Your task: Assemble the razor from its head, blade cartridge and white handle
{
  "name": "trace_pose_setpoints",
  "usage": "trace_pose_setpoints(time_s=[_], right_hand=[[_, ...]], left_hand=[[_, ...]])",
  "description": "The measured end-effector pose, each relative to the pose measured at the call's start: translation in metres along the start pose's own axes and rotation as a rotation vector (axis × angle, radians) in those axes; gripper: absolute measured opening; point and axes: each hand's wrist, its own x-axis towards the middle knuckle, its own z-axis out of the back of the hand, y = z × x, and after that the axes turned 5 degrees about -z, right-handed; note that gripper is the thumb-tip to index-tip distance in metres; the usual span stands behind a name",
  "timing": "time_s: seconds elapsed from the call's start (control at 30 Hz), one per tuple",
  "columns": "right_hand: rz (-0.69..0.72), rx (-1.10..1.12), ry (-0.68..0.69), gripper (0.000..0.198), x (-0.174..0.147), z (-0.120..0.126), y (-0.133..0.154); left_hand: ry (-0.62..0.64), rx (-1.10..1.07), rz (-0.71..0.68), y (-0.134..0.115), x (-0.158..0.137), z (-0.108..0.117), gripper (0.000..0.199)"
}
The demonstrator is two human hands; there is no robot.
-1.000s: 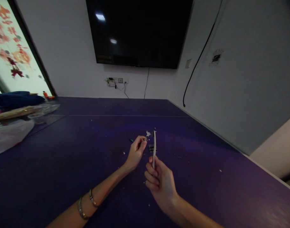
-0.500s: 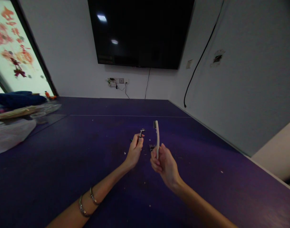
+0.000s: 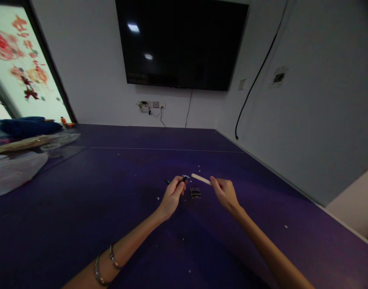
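My right hand [image 3: 226, 193] is closed round the lower handle of a pale toothbrush [image 3: 201, 178]. The brush tilts left, its head close to what my left hand holds; I cannot tell whether they touch. Between thumb and fingers my left hand [image 3: 172, 196] grips a small dark-handled tool with a shiny metal head [image 3: 186, 177], too small to name. On the purple surface between the hands lies a small dark rectangular piece [image 3: 195, 193]. A thin green thing [image 3: 167, 182] shows just behind my left hand.
Small white bits are scattered over the purple tabletop [image 3: 111, 180]. To the left lie a clear plastic bag [image 3: 18, 172] and folded blue cloth [image 3: 31, 126]. A television [image 3: 184, 44] hangs on the far wall, and a black cable [image 3: 259, 72] runs down the right wall.
The toothbrush was upright with its dark bristles facing left; now it is tipped over leftward, its head near the left-hand tool. My right hand has turned and shifted slightly right.
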Motion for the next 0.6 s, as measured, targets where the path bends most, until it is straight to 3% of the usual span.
trace_pose_setpoints(time_s=[0.17, 0.43, 0.6], right_hand=[[0.082, -0.087, -0.015, 0.049, -0.001, -0.001, 0.008], [0.064, -0.019, -0.041, 0.048, 0.000, -0.003, -0.003], [0.097, -0.003, -0.019, 0.046, -0.002, -0.006, -0.004]], left_hand=[[-0.035, 0.041, 0.010, -0.001, -0.003, -0.005, 0.018], [-0.047, 0.056, -0.006, 0.005, -0.005, -0.007, 0.020], [0.019, -0.197, 0.098, 0.001, -0.007, -0.015, 0.024]])
